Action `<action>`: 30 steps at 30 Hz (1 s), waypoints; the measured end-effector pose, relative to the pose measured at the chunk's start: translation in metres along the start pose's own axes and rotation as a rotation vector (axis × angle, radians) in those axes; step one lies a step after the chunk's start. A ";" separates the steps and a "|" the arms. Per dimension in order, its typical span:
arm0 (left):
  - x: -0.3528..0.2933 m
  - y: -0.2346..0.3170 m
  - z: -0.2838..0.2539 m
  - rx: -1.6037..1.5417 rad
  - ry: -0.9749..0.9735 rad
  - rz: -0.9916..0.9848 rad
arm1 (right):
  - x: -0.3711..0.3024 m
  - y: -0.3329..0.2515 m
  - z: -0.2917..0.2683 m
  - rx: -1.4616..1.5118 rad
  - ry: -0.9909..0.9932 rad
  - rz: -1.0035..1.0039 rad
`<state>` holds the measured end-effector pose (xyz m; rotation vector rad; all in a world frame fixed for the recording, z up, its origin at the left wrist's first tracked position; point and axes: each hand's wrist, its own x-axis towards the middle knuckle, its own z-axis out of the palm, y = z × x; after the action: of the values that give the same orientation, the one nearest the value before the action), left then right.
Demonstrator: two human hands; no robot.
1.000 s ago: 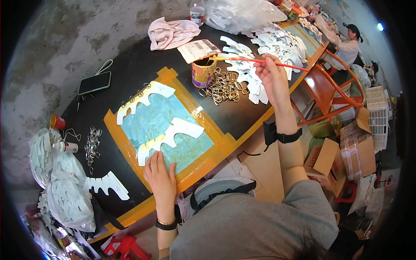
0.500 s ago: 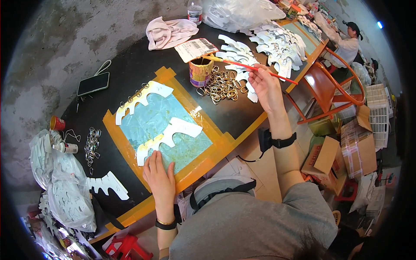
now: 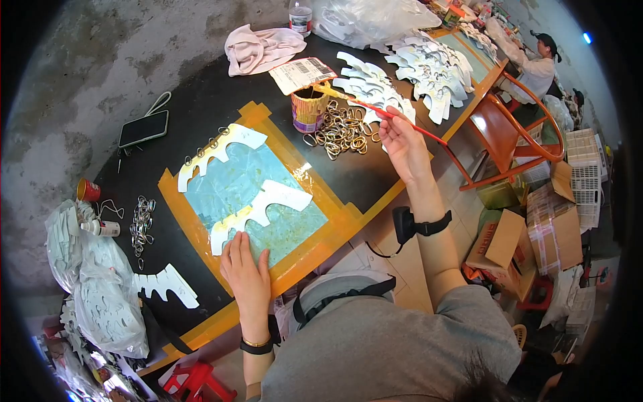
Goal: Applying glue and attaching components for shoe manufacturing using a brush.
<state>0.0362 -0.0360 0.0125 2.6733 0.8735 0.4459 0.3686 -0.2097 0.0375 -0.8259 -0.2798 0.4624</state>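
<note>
Blue rectangular sheeting bordered by broad orange tape (image 3: 224, 187) lies on the black worktop (image 3: 201, 100), as I view it remotely from the head camera. On the near half of the sheeting I see a white scalloped strip with a yellow-smeared edge (image 3: 284, 195); on its far half lies a second white scalloped strip bearing metal rings (image 3: 244, 136). My left hand (image 3: 246, 271) rests at the sheeting's near edge, laid flat, fingers straight and side by side, thumb apart, fingertips touching the near strip's lower left end. My right hand (image 3: 405, 144), raised to the right of the sheeting, is pinched on a slender red-handled brush (image 3: 365, 105). I observe the brush's yellow-coated end at the mouth of a round, yellow-smeared purple can (image 3: 308, 117), beyond the sheeting's upper right corner; whether it touches the rim I cannot tell. Just beside the can, right of the sheeting, is a loose heap of oval metal rings (image 3: 341, 134). Overlapping white scalloped pieces (image 3: 432, 74) lie farther beyond. Left of the sheeting I note a row of silver rings (image 3: 142, 224) and a dark rectangular phone (image 3: 144, 128).
</note>
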 end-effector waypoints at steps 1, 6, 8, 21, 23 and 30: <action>0.000 0.000 0.000 0.003 0.002 -0.001 | 0.000 0.001 0.000 0.047 0.027 0.039; -0.001 0.000 0.001 0.000 0.001 -0.004 | 0.004 0.008 -0.002 0.264 0.050 0.165; -0.001 0.000 0.001 0.000 0.001 -0.003 | 0.004 0.010 -0.003 0.345 0.070 0.225; -0.001 -0.001 0.002 -0.002 0.009 -0.002 | -0.015 -0.001 0.023 -0.026 -0.065 -0.177; -0.001 -0.001 0.002 -0.001 0.010 -0.001 | -0.021 -0.005 0.029 -0.294 -0.088 -0.288; -0.001 0.001 0.001 -0.011 0.009 -0.009 | -0.036 -0.026 0.051 -0.944 -0.382 -0.700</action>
<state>0.0364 -0.0371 0.0118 2.6583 0.8833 0.4602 0.3243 -0.2107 0.0882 -1.4634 -1.1530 -0.2247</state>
